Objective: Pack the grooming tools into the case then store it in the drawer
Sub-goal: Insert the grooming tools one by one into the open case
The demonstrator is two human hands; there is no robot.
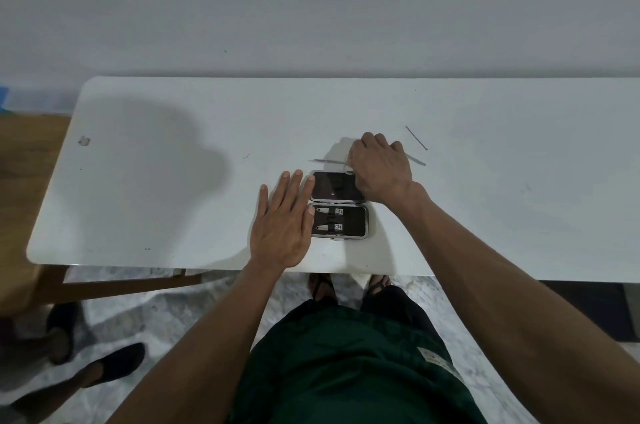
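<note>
A small black grooming case (353, 221) lies opened flat on the white table (173, 181), with two metal tools strapped in its near half. My left hand (284, 219) rests flat with fingers spread against the case's left edge. My right hand (379, 165) is curled just beyond the far half of the case, over a thin metal tool (327, 161) whose ends stick out on both sides. Whether the fingers grip that tool is hidden. Another thin metal tool (416, 138) lies loose farther right.
The table's near edge runs just in front of my legs and feet. A wooden piece of furniture (31, 181) stands to the left. Another person's feet in dark shoes (114, 364) are on the floor at lower left. A wall rises behind the table.
</note>
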